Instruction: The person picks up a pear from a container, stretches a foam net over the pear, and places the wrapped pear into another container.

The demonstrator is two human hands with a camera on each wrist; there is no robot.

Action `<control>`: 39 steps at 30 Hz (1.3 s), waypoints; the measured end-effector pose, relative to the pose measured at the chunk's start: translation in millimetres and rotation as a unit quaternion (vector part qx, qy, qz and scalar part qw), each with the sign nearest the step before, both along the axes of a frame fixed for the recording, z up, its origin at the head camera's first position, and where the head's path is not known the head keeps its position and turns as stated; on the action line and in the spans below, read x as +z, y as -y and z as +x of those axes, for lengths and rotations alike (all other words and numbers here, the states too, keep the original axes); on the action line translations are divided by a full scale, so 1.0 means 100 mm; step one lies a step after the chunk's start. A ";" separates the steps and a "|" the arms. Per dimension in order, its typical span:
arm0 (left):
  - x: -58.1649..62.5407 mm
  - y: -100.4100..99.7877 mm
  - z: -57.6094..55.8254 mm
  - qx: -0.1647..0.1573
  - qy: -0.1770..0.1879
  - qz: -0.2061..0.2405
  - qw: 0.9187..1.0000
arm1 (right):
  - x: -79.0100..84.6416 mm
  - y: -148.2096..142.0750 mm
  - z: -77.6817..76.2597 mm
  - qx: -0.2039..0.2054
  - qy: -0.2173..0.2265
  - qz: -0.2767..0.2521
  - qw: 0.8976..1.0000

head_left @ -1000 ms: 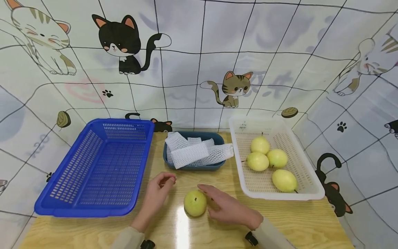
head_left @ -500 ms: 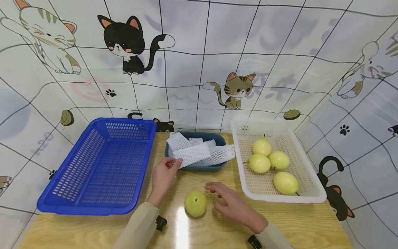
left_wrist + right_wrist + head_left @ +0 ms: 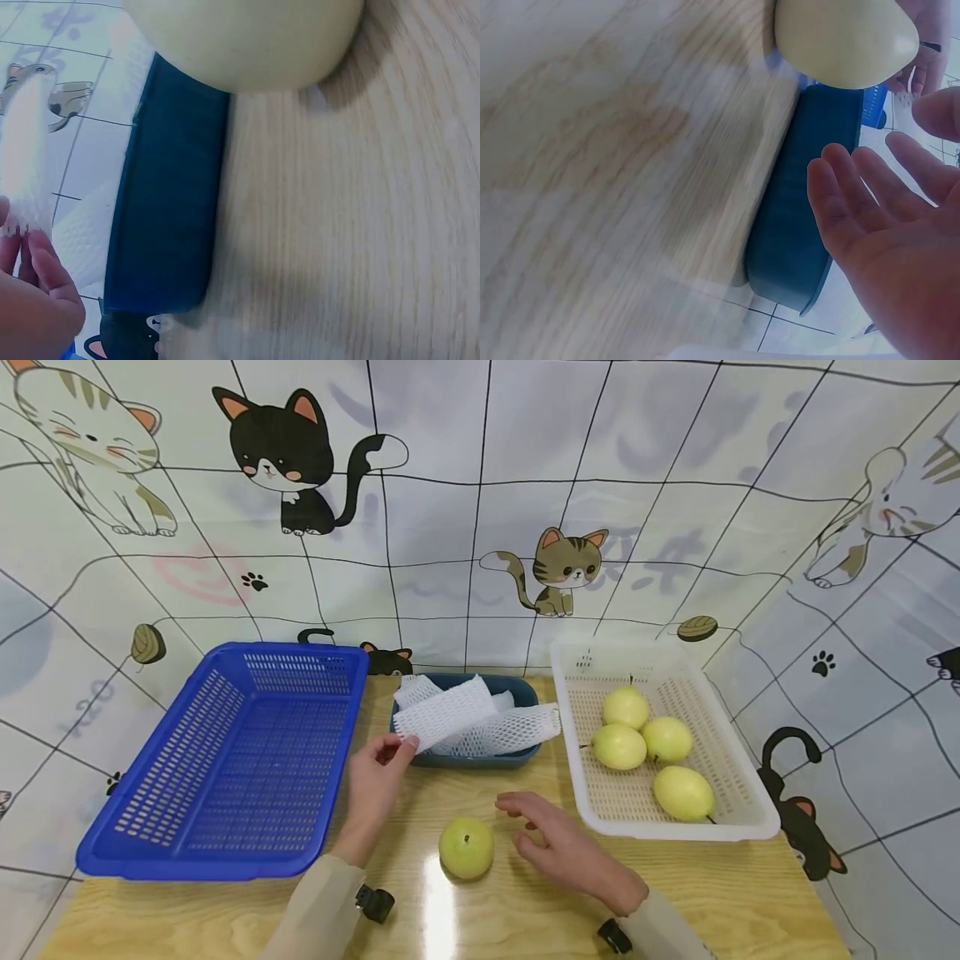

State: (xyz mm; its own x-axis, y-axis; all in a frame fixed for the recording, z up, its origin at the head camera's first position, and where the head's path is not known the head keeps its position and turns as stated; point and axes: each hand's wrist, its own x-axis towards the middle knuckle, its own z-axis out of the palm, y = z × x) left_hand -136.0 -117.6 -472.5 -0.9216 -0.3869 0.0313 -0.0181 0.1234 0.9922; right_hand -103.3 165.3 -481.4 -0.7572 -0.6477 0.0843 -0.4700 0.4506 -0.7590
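My left hand (image 3: 378, 781) pinches one end of a white foam mesh sleeve (image 3: 444, 712), which is raised over the dark teal bin (image 3: 476, 762). Other foam sleeves (image 3: 517, 731) lie in that bin beneath it. In the left wrist view the pinched foam sleeve (image 3: 26, 157) extends up from the fingertips. A yellow-green pear (image 3: 467, 847) stands on the table with its stem up, between my two hands. To its right hovers my right hand (image 3: 566, 847), apart from the pear, fingers loosely extended and holding nothing; its palm side shows in the right wrist view.
A blue perforated basket (image 3: 266, 777) with nothing in it stands at the left. At the right, a white basket (image 3: 750, 831) contains several pears (image 3: 667, 739). Behind the wooden table (image 3: 525, 927) hangs a cat-print cloth (image 3: 442, 518).
My left hand has reached forward to the bin, taken a foam sleeve by its end and lifted it slightly. The right hand has drawn a little away from the pear.
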 end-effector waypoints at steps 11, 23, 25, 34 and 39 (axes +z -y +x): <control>0.07 -0.05 0.12 -0.055 -0.022 0.179 0.982 | 0.29 0.06 0.07 -0.023 0.000 -0.031 0.999; 0.11 -0.16 0.17 -0.127 -0.033 0.205 0.970 | 0.57 0.28 -0.10 -0.128 0.112 -0.159 0.973; 0.11 -0.17 0.15 -0.145 -0.034 0.211 0.966 | 0.59 0.28 -0.16 -0.134 0.141 -0.185 0.963; 0.12 -0.15 0.06 -0.234 -0.013 0.269 0.934 | 0.68 0.42 -0.44 -0.173 0.281 -0.242 0.913; 0.12 -0.14 0.06 -0.293 -0.008 0.289 0.911 | 0.64 0.57 -0.55 -0.192 0.342 -0.274 0.878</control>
State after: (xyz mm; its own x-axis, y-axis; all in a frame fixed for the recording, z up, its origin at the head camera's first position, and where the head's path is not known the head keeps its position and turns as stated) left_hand -130.2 -103.9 -460.5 -0.9765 0.2153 -0.0066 -0.1023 -0.4363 0.8940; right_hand -158.2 108.7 -416.9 -0.9056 -0.3379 -0.2566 0.2877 -0.0446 -0.9567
